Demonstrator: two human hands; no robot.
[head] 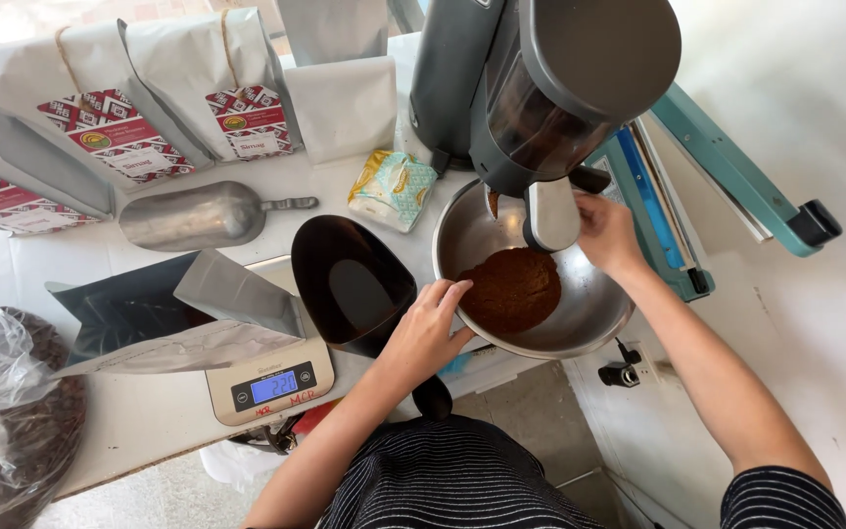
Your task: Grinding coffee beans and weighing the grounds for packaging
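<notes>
**Ground coffee gathers in the steel bowl under the grinder**

The left hand (423,333) rests on the near rim of the steel bowl (589,313), fingers spread and curled lightly over the edge, steadying it rather than gripping hard. The right hand (607,233) reaches up to the grey grinder (540,88), fingers closed around something at the side of its spout (551,214); exactly what they pinch is hidden behind the spout. The bowl sits directly below that spout, overhanging the front of the worktop (149,416), and a mound of brown grounds (509,289) lies in its left half.

Just left of the bowl lies a dark scoop (352,284), touching or nearly touching the left hand. Beside it a digital scale (271,384) carries an open silver pouch (203,318) laid on its side. Farther back lie a metal scoop (193,216), a small yellow-and-teal packet (393,188) and a row of labelled white bags (139,98). A clear sack of beans (7,411) sits at the near left, and a teal heat sealer (727,176) stands to the right.

The step in hand looks like the grinding itself, with the bowl catching the output. The move that follows would call for a firm hold on the bowl, since it overhangs the edge and the grounds sit off-centre.
</notes>
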